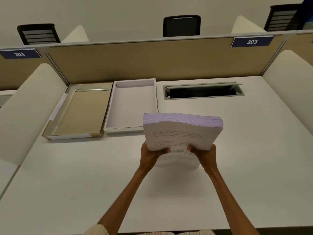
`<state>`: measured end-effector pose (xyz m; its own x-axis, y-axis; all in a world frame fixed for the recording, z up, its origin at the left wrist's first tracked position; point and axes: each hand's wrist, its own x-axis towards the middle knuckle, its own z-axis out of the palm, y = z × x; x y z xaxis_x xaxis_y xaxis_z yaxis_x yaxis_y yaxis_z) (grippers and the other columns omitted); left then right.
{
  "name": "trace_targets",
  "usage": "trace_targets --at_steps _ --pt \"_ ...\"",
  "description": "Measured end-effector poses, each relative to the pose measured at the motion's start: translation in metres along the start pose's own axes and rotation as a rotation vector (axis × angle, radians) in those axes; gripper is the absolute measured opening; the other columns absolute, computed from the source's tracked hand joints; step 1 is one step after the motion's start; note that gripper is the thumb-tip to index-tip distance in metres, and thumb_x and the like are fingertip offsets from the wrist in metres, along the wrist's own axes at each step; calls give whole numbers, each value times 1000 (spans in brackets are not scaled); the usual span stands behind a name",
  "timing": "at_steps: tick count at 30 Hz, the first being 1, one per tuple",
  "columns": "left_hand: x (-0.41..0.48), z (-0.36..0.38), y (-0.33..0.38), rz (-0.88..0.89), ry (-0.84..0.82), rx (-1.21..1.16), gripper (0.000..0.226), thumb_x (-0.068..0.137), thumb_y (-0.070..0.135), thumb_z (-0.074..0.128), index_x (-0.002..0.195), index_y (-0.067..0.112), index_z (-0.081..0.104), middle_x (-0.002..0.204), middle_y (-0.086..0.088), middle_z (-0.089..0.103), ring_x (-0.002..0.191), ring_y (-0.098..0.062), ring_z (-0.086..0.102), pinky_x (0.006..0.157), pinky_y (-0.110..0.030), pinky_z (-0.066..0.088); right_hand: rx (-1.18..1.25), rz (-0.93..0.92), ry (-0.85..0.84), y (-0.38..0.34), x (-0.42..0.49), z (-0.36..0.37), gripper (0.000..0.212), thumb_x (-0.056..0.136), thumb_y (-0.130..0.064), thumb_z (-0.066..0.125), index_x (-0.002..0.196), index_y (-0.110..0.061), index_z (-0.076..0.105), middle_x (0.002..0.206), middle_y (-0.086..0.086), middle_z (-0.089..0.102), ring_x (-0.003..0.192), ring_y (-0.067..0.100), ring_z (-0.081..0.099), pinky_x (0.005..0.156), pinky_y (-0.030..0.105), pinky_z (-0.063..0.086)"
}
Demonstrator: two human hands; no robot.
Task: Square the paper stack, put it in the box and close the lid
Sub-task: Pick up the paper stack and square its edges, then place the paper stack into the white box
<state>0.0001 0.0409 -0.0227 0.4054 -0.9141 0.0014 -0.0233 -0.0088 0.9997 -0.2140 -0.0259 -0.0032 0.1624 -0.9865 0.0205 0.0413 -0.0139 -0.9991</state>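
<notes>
— White printed sheets, a thick paper stack [182, 133] stood on its lower edge on the desk [67, 175], held upright between both hands. Which step is this, do you think?

— Squaring, I'd say. The left hand [150, 154] and the right hand [205, 152] are each clamped on a lower side of the stack, thumbs across the printed front sheet. Its top edge looks wavy and a little fanned, so it isn't flush yet.

— And the box?

— The white box [131, 106] lies open and empty just behind and to the left of the stack, near the partition [152, 60]. What I take to be its lid [79, 112] lies inside-up, touching the box's left wall.

— So what does the next move call for?

— Probably getting the edges even, then laying the stack flat and carrying it left and away to lower it inside the box walls. Afterwards the lid needs flipping over onto it.
</notes>
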Motion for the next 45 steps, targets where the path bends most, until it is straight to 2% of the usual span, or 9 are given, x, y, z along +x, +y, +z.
trace_targets --at_steps 7,12,18,23,27,31,34,37,45 --pt "12 6 9 -12 108 57 62 60 25 91 113 10 61 105 -4 72 91 -20 72 68 -28 63 -45 123 55 -6 14 13 20 63 -23 91 76 -29 78 78 -11 79 69 9 76 55 20 58" --pt "27 -5 20 -72 120 109 65 57 36 91 111 14 60 104 -2 73 80 -18 75 61 -27 63 -79 217 82 -15 29 32 53 47 -57 89 83 -21 72 76 -1 79 62 18 77 52 29 60" --pt "55 -26 40 -222 154 116 67 55 41 92 110 14 65 105 -5 76 83 -25 76 71 -44 64 -185 306 24 -27 61 59 58 67 -53 82 106 -13 69 94 8 77 76 28 77 69 45 64" --pt "88 -51 57 -365 202 140 67 57 47 89 110 12 66 105 -7 76 85 -26 76 77 -46 63 -126 340 -133 -39 91 82 34 84 -38 73 109 -16 64 104 12 75 76 25 76 66 38 64" --pt "120 -79 68 -399 170 195 62 70 55 78 113 12 65 105 -8 75 91 -28 74 83 -47 61 -112 367 -182 -41 120 110 27 89 -23 69 112 -12 62 110 17 73 84 32 74 76 45 62" --pt "158 -113 82 -444 -3 124 34 78 53 71 97 26 66 94 -1 79 72 -16 77 57 -32 62 -145 391 -178 -43 161 146 42 88 -25 68 125 -8 59 116 16 72 96 36 73 89 56 57" --pt "191 -135 81 -501 -9 149 33 79 27 78 106 17 63 111 -8 73 78 -17 72 59 -30 59 -142 442 -196 -41 196 176 59 86 -23 69 137 -6 47 123 16 68 102 36 70 93 57 55" --pt "224 -147 72 -547 46 168 45 80 12 76 120 8 57 124 -15 66 92 -28 69 70 -36 58 -153 479 -205 -30 225 203 33 87 -20 68 116 -7 58 118 16 70 97 36 71 90 56 56" --pt "281 -168 36 -612 128 269 48 83 12 72 127 4 55 129 -17 64 106 -38 67 85 -44 55 -229 531 -209 13 271 255 27 90 -22 67 112 -11 57 119 14 70 98 35 72 90 52 57"
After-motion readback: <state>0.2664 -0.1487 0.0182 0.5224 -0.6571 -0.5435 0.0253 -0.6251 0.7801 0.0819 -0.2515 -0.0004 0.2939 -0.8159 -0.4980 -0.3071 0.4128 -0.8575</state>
